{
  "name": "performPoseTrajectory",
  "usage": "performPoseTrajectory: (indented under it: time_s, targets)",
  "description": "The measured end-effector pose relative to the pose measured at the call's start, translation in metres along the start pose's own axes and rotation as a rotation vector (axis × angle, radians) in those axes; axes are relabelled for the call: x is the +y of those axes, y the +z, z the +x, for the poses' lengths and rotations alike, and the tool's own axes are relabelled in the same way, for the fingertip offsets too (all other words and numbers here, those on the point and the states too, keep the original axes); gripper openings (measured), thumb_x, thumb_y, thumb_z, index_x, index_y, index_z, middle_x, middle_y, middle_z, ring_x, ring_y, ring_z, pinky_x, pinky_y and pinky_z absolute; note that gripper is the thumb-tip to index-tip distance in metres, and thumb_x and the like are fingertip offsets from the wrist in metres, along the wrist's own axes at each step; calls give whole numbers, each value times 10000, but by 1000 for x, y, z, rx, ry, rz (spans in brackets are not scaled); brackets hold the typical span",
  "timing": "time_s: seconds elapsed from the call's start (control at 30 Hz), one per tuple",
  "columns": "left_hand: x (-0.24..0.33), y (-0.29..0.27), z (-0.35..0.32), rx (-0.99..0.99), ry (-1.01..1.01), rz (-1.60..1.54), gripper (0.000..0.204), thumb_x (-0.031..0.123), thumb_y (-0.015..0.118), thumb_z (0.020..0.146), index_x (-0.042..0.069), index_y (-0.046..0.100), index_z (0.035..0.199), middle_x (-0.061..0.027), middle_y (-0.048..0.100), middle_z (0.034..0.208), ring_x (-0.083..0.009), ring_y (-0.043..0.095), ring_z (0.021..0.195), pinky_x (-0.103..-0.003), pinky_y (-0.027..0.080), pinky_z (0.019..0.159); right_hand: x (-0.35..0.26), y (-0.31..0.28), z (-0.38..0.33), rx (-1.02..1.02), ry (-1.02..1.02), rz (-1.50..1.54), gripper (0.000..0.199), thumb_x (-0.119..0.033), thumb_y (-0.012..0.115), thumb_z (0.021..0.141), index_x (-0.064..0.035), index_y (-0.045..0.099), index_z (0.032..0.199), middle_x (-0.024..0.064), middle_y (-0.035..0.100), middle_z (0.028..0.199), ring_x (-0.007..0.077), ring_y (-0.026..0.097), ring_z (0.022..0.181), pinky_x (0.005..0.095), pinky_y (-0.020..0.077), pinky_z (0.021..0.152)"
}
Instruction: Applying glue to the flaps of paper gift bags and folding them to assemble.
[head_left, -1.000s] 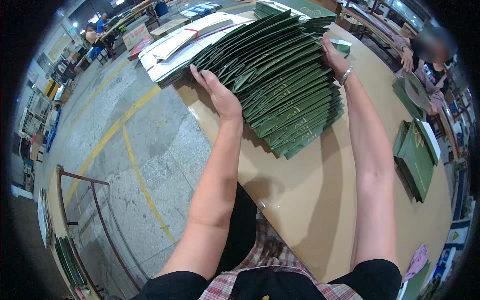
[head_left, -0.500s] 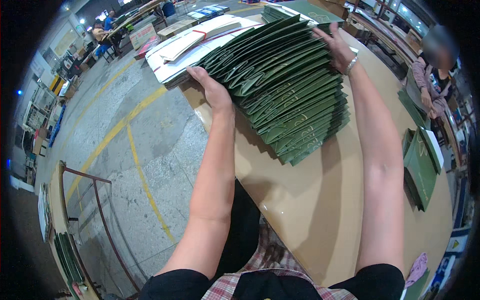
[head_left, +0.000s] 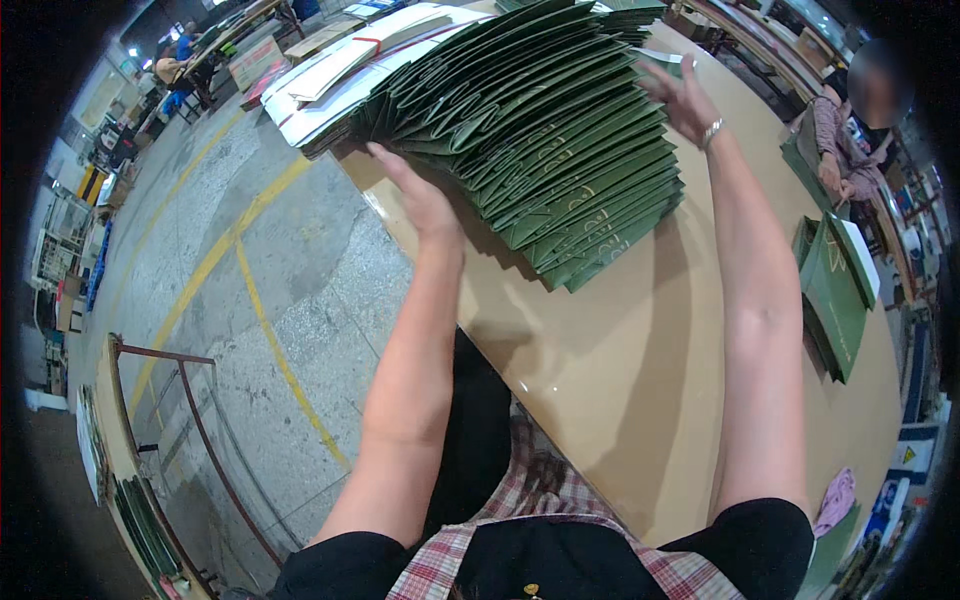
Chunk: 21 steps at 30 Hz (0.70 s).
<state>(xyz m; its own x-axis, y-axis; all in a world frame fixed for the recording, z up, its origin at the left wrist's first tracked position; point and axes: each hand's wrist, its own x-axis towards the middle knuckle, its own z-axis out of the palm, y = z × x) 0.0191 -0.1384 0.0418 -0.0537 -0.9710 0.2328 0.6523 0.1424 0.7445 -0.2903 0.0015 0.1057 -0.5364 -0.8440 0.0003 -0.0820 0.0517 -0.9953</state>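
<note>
A long fanned row of folded dark green paper bags (head_left: 570,150) with gold print lies slantwise on the tan table (head_left: 590,390). My left hand (head_left: 425,205) is open beside the row's left side, its thumb and fingers stretched out and holding nothing. At the right side of the row my right hand (head_left: 686,106) is open too, fingers spread, a metal-looking band at the wrist. The right fingertips are close to the bag edges; whether they touch cannot be told. Behind the bags on the left lies a stack of white flat sheets (head_left: 330,80) with a red strap.
More green bags (head_left: 838,295) stand at the table's right, near a seated co-worker (head_left: 850,150) whose hands rest on other bags. A pink cloth (head_left: 836,502) lies at the lower right edge. On the left, a metal-framed rack (head_left: 165,355) stands on the concrete floor.
Both hands have come away from the sides of the bag row and opened. The view has shifted slightly, so the bags appear higher. The row stays fanned on the table.
</note>
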Motion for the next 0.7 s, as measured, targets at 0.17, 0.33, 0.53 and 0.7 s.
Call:
performPoseTrajectory:
  time_s: [0.17,0.33,0.53,0.7]
  targets:
    - [-46,-32,1,-114,-277,4,696,582,292,993,45,369,1429,-77,479,1392,-245,438,1260,-355,335,1079,21,39,-29,70,295,70,954,-810,379,820,-50,463,1392,161,520,1369,296,538,1182,434,389,1037]
    - [-39,-5,-12,5,-159,156,788,622,288,976,38,234,1503,-56,350,1500,-219,376,1313,-305,253,1110,23,34,-34,124,367,147,1017,-849,382,777,-41,463,1390,169,517,1372,299,512,1226,421,384,1046]
    - [-23,-19,29,100,-94,153,853,660,298,955,-20,284,1469,-102,365,1482,-228,363,1316,-310,255,1106,-7,-26,15,44,84,105,1050,-887,137,774,-150,283,1508,160,229,1557,344,234,1414,587,-18,1121]
    - [-7,-40,103,-76,-128,172,801,570,235,997,-15,48,1510,-151,36,1596,-260,65,1471,-343,59,1181,-52,49,51,-22,22,126,1022,-879,160,786,-169,278,1512,169,250,1548,333,221,1420,554,42,1137]
